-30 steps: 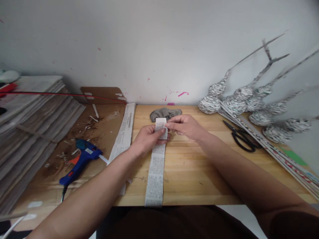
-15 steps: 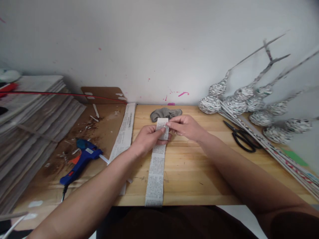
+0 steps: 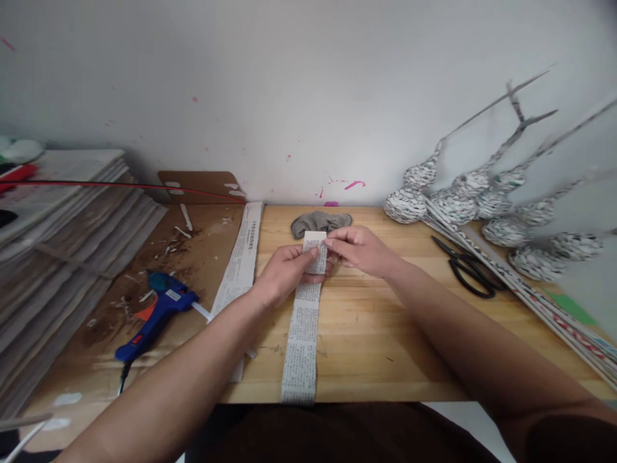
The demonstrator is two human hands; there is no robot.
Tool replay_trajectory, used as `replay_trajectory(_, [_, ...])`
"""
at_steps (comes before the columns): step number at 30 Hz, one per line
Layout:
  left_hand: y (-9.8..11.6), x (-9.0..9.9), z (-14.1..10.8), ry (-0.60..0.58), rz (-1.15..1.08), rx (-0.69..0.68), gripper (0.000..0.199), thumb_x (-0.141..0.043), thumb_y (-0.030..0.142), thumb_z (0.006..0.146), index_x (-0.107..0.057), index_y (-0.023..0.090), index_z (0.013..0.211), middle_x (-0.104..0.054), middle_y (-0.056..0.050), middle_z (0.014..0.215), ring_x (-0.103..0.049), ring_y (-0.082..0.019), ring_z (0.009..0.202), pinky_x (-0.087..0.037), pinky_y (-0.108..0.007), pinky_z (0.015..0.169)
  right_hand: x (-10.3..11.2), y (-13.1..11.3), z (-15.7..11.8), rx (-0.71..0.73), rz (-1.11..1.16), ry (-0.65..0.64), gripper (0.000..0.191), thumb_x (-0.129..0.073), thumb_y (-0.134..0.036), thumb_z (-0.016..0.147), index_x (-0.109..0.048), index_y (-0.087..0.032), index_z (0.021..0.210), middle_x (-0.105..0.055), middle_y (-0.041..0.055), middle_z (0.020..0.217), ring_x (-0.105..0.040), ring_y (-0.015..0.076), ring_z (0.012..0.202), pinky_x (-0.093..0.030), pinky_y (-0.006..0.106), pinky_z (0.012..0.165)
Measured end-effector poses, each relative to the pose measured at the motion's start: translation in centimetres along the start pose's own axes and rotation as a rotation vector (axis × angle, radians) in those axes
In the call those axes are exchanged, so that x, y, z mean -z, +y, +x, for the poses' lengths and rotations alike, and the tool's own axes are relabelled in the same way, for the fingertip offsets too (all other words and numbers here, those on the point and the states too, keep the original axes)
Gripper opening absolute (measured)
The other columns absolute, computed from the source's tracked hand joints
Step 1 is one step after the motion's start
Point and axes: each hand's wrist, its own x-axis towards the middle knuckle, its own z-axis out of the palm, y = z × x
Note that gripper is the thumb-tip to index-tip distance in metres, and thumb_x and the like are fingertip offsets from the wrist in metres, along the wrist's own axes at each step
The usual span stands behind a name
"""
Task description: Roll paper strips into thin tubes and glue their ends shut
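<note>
A long strip of printed newspaper (image 3: 301, 347) runs from the table's front edge up to both hands. My left hand (image 3: 286, 270) grips its upper part, thumb on top and fingers beneath. My right hand (image 3: 359, 249) pinches the strip's right edge near the top end between thumb and index finger. Just behind the strip's end lies a crumpled grey cloth (image 3: 321, 222). Further newspaper strips (image 3: 241, 257) lie to the left of my left hand, partly under my forearm.
A blue glue gun (image 3: 161, 312) lies on brown cardboard (image 3: 202, 225) at left, beside a tall newspaper stack (image 3: 72, 257). Black scissors (image 3: 470, 267), long paper rods (image 3: 530, 296) and several woven paper gourds (image 3: 405, 204) are at right against the wall.
The view has tilted up very slightly, so everything sits a little lower. Both hands keep their hold on the strip, with hardly any movement.
</note>
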Motion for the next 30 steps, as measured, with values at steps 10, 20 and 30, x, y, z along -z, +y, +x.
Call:
replay_trajectory(10, [-0.1, 0.1, 0.2, 0.017, -0.040, 0.015, 0.031, -0.063, 0.038, 0.082, -0.071, 0.011, 0.094, -0.072, -0.011, 0.087, -0.067, -0.018, 0.079, -0.054, -0.031, 0.071, -1.0, 0.4, 0.2, 0.018, 0.018, 0.155, 0.025, -0.069, -0.041, 0.075, -0.067, -0.015, 0.077, -0.058, -0.0028, 0.051, -0.051, 0.0083, 0.044, -0.037, 0.021, 0.044])
replay_trajectory(20, [0.2, -0.1, 0.0, 0.025, -0.030, 0.032, 0.034, -0.067, 0.041, 0.078, -0.071, 0.010, 0.090, -0.072, -0.012, 0.085, -0.067, -0.020, 0.080, -0.054, -0.032, 0.070, -1.1, 1.0, 0.3, 0.010, 0.060, 0.172, 0.026, -0.072, -0.041, 0.073, -0.066, -0.016, 0.076, -0.059, -0.0023, 0.051, -0.056, 0.0110, 0.047, -0.039, 0.022, 0.046])
replay_trajectory(30, [0.1, 0.0, 0.1, 0.006, -0.028, 0.037, 0.034, -0.068, 0.043, 0.077, -0.071, 0.011, 0.089, -0.072, -0.011, 0.085, -0.066, -0.020, 0.081, -0.054, -0.032, 0.071, -1.6, 1.2, 0.3, 0.019, 0.118, 0.190, 0.030, -0.073, -0.044, 0.070, -0.061, -0.017, 0.072, -0.056, -0.0040, 0.051, -0.053, 0.0101, 0.044, -0.038, 0.021, 0.042])
